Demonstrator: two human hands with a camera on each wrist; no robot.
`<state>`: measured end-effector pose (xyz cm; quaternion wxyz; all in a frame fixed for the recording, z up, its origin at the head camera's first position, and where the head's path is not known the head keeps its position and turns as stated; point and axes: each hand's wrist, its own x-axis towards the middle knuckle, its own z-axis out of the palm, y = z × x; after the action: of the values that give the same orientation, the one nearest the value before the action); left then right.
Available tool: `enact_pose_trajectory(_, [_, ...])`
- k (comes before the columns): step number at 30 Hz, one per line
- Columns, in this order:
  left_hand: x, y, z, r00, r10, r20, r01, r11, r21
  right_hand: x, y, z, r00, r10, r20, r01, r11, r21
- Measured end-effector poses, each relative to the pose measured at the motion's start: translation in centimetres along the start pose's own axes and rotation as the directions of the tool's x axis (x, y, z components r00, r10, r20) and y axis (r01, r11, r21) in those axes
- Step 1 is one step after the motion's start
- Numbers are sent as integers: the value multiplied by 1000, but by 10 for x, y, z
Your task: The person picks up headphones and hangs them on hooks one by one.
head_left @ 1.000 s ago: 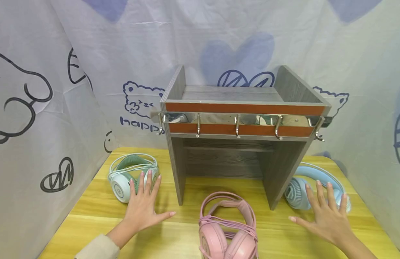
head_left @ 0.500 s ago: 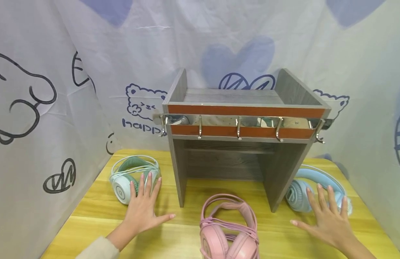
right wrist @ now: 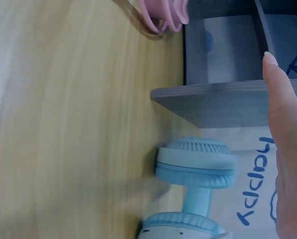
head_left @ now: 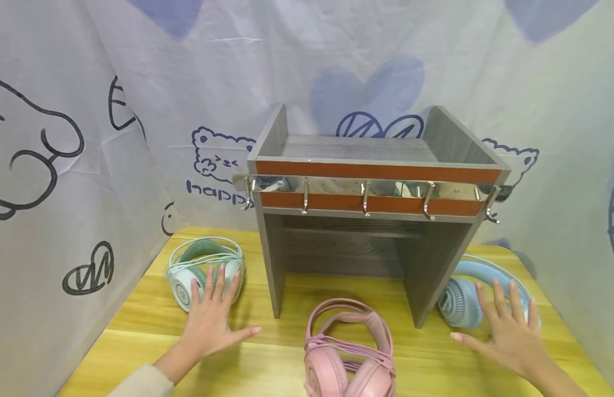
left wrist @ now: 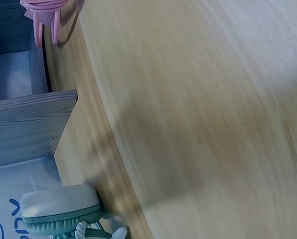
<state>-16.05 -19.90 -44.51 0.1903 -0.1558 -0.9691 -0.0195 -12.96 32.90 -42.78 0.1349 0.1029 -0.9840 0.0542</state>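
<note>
My left hand point(head_left: 207, 328) is spread with straight fingers in front of the white and green headphones point(head_left: 182, 289), its fingertips overlapping them in the head view. Over on the right, my right hand point(head_left: 512, 339) is likewise spread, partly hiding the light blue headphones point(head_left: 458, 303). Neither hand holds anything. Between them lie pink headphones point(head_left: 326, 369), their cable wound round the ear cups. The left wrist view has a white and green ear cup point(left wrist: 61, 206) low down; the right wrist view has the blue headphones point(right wrist: 195, 162) and my thumb side.
A grey wooden shelf stand point(head_left: 274, 264) is at the back middle of the yellow wooden table point(head_left: 267, 369). Across its front runs a metal rail point(head_left: 336, 183) with several hooks. A white printed cloth point(head_left: 297, 44) surrounds the table at the back and sides.
My left hand has shifted slightly left and my right hand slightly right and down. Both stay spread. The headphones and the stand keep their places; the head view has tilted a little.
</note>
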Motion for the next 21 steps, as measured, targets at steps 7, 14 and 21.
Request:
enact_pose_trajectory(7, [3, -5, -7, 1000, -16, 12, 17, 999, -37, 7, 6, -18, 1000, -6, -21, 6, 1000, 20])
enact_pose_trajectory(14, [9, -14, -14, 997, -54, 54, 59, 994, -88, 13, 10, -40, 999, -14, -41, 15, 1000, 22])
enact_pose_trajectory(21, [16, -23, -21, 993, -88, 73, 96, 989, -114, 19, 11, -61, 999, -18, -43, 18, 1000, -3])
